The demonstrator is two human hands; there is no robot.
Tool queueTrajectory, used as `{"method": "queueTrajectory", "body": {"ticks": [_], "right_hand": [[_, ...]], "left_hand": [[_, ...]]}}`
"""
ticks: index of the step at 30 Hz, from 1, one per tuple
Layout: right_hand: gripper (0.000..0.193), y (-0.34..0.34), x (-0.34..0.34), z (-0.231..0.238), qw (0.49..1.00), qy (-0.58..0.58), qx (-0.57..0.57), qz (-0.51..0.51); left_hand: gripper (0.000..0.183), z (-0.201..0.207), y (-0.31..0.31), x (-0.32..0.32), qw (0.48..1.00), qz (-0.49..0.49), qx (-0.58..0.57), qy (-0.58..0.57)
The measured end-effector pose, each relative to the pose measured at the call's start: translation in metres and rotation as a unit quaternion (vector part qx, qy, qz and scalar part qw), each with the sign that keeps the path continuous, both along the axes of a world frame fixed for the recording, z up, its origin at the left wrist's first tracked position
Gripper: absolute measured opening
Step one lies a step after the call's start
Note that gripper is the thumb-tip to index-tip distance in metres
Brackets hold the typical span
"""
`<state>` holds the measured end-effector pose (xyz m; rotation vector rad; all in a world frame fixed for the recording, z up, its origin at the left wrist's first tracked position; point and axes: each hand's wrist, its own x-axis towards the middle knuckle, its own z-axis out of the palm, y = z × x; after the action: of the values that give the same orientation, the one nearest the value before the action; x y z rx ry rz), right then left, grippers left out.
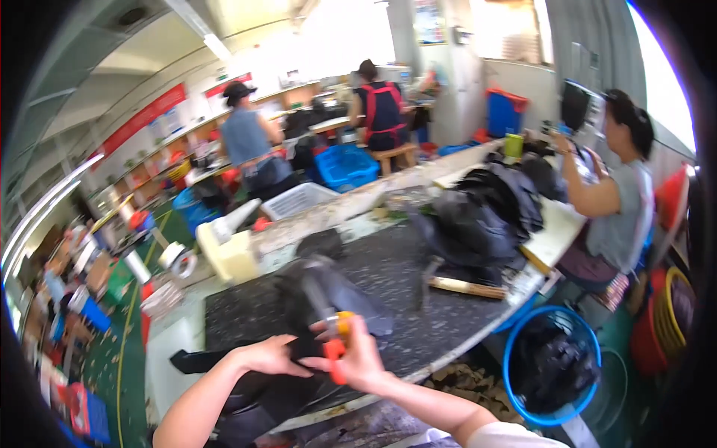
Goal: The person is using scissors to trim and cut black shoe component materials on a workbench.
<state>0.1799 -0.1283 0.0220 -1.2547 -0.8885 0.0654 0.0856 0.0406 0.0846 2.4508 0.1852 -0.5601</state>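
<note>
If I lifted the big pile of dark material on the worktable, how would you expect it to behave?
The pile would probably flop, as it lies slumped in loose folds. Its layers might slide apart, since they overlap unevenly. It may feel slippery, given its slight sheen.

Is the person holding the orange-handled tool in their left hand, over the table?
Not quite: in the head view, the person's right hand holds the orange-handled tool. Their left hand is at the black material instead. The tool is indeed over the table.
</note>
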Motion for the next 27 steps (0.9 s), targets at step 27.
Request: {"method": "queueTrajectory", "body": {"ticks": [27], "right_hand": [[0.039,-0.001,-0.036,-0.059,0.989,0.104,-0.091,-0.044]], "left_hand": [[0.060,-0.056,-0.053,-0.048,0.878,0.111,0.225,-0.407]]}}
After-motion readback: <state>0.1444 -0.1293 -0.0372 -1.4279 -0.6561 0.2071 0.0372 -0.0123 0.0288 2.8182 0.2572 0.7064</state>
